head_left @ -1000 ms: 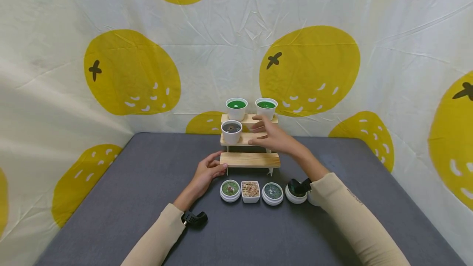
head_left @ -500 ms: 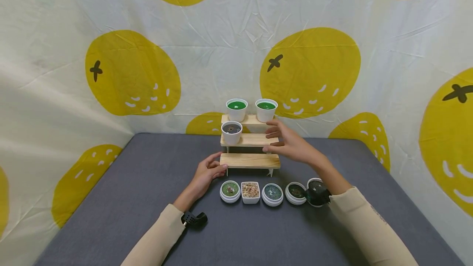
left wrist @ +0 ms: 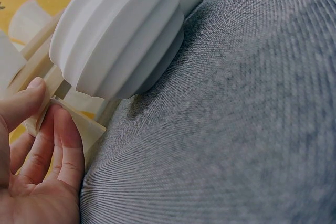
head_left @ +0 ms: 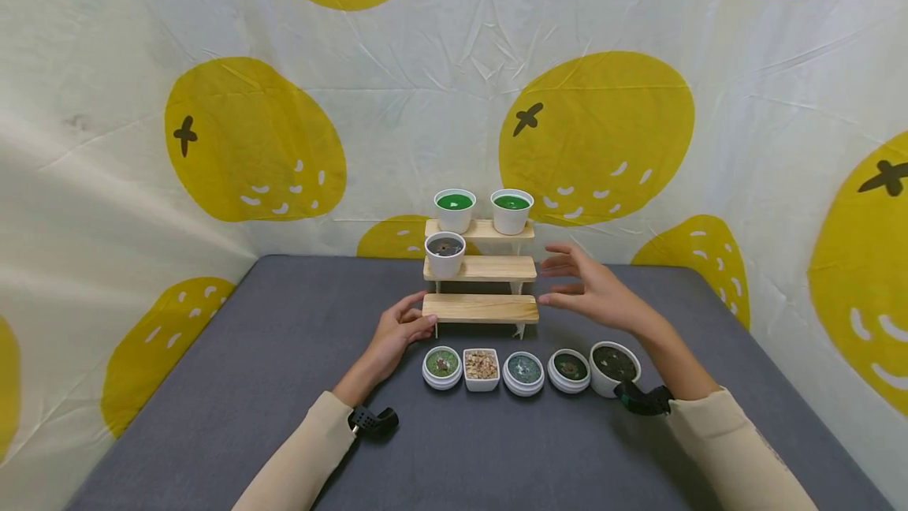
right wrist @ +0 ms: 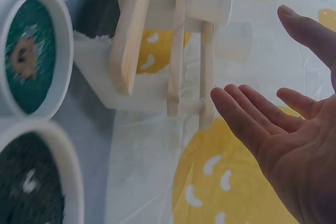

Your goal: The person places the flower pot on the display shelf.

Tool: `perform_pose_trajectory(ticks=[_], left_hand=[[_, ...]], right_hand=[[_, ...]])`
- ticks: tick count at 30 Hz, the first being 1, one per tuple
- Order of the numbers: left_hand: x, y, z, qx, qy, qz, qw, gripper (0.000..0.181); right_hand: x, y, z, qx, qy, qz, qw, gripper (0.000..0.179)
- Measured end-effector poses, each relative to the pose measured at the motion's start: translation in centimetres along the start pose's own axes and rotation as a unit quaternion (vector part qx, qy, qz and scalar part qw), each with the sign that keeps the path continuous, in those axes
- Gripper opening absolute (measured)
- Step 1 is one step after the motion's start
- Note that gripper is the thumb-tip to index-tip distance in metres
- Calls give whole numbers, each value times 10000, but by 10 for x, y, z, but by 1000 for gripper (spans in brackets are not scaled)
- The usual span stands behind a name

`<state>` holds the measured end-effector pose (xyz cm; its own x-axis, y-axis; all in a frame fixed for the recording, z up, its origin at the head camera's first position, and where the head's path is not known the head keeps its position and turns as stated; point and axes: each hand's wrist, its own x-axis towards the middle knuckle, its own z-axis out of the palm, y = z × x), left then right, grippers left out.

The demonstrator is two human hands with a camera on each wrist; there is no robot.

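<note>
A three-step wooden display stand [head_left: 480, 307] rises at the middle of the table. My left hand [head_left: 390, 337] grips the left end of its lowest step, and the left wrist view shows the thumb [left wrist: 29, 98] on the board and fingers at the support below. Empty and apart from the stand, my right hand [head_left: 596, 290] hovers off its right side, fingers spread and slightly bent. Two white cups with green contents, a left one [head_left: 454, 219] and a right one [head_left: 511, 219], stand on the top step. A white cup with grey contents [head_left: 444, 259] stands at the middle step's left.
In front of the stand runs a row: a green-filled pot [head_left: 442, 369], a square dish of brown bits [head_left: 481, 375], a blue-green pot [head_left: 523, 375], a dark green pot [head_left: 569, 373] and a larger dark-filled pot [head_left: 614, 373]. A patterned curtain [head_left: 411, 124] hangs behind the grey table [head_left: 319, 290].
My right hand has drawn back from the stand's middle and top steps, to the right and a little toward me. The left hand stays in place. The cups have not moved.
</note>
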<state>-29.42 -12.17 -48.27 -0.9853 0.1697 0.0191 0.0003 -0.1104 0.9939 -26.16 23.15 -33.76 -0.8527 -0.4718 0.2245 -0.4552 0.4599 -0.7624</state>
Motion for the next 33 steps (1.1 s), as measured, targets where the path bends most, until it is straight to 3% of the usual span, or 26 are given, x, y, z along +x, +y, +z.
perform_pose_trajectory(ticks=[16, 33], left_hand=[[1, 0, 0, -17, -4, -12, 10000, 64], [1, 0, 1, 15, 88, -32, 10000, 62]], right_hand=[[-36, 30, -15, -181, 17, 139, 9997, 78], [-63, 65, -27, -246, -328, 231, 9989, 71]])
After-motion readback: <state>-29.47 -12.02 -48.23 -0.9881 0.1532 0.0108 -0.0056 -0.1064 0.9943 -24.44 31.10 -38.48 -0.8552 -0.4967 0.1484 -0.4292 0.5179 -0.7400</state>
